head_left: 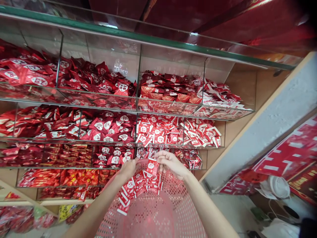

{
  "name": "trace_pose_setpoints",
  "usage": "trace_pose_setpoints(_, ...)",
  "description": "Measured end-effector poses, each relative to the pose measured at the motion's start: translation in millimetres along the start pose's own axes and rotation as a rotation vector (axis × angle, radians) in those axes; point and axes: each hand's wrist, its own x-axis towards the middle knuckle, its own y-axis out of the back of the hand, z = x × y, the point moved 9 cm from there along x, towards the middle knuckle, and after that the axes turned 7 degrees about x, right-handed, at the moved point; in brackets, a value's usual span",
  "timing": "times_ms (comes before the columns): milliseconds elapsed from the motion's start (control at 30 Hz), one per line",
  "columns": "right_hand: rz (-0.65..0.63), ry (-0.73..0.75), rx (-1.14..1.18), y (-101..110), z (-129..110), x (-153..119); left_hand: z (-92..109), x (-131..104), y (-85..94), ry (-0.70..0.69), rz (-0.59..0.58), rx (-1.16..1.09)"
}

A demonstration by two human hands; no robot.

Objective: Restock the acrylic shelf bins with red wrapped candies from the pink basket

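Observation:
A pink perforated plastic basket (148,215) tilts in front of the shelves. My left hand (128,170) is closed on its far rim at the left. Pinched in the fingers of my right hand (171,164) is a small red packet (151,166) with a white round label, held over the basket's far side. Several similar red-and-white packets (138,181) lie inside the basket along its far wall. Just behind my right hand, a low shelf bin holds more small packets (190,158), partly hidden by the hand.
Tiered shelves with glass dividers (59,58) hold heaps of red packets (158,129). A thick glass shelf edge (158,36) crosses above. To the right are a pale wall (277,89), red-and-white printed sheets (292,148) and a white round container (278,186).

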Motion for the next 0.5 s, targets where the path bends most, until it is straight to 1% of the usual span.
trace_pose_setpoints(67,0.041,-0.110,-0.015,11.1,26.6,0.1,0.7,0.6,2.4,-0.021,0.046,0.024)
trace_pose_setpoints(133,0.124,-0.195,0.008,27.4,54.7,-1.2,-0.3,2.0,1.1,-0.028,0.061,0.035)
trace_pose_setpoints(200,0.190,-0.243,0.046,42.2,80.1,-3.7,-1.4,3.5,-1.5,-0.030,0.057,0.045)
trace_pose_setpoints(267,0.228,-0.269,0.067,53.5,101.0,-6.4,-1.0,4.4,-2.3,-0.036,0.059,0.058)
trace_pose_setpoints(367,0.233,-0.287,0.080,62.2,121.8,-8.6,1.3,4.3,-0.4,-0.047,0.073,0.070)
trace_pose_setpoints(500,0.186,-0.279,0.086,63.1,132.6,-6.0,1.6,3.1,0.7,-0.037,0.067,0.061)
